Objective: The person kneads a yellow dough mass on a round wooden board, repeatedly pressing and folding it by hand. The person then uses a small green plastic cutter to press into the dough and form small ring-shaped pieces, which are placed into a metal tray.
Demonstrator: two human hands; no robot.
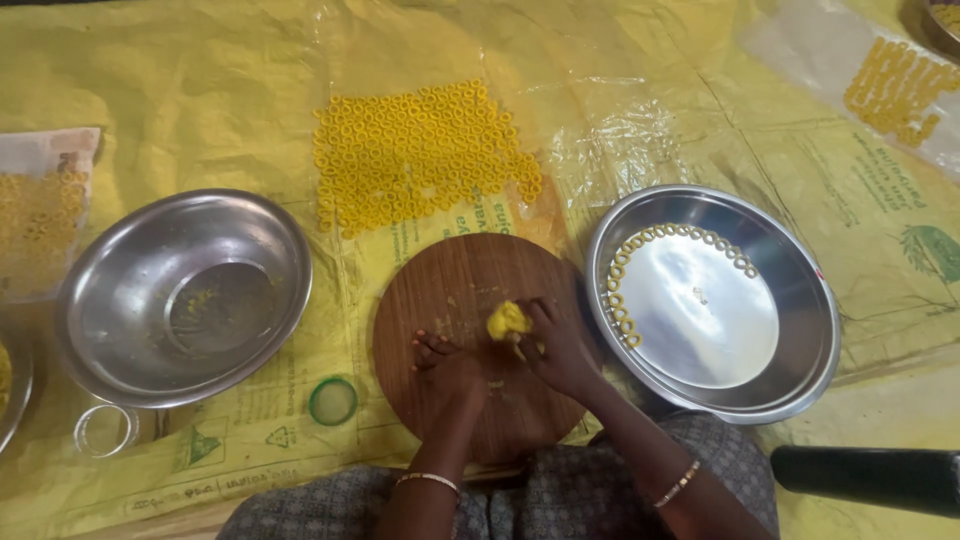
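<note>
A round wooden board (450, 290) lies in front of me on a yellow plastic sheet. On it sits a small lump of yellow dough (507, 320). My right hand (556, 348) grips the lump with its fingertips. My left hand (447, 372) rests on the board just left of the dough, fingers curled, holding nothing that I can see. Beyond the board, several small yellow dough rings (420, 150) lie in rows on clear plastic.
A steel plate (800, 350) at the right holds a curved line of dough rings (625, 285) along its left rim. A steel bowl (120, 300) stands at the left. A green ring lid (333, 400) and a clear round lid (105, 430) lie near it. More rings (895, 90) at far right.
</note>
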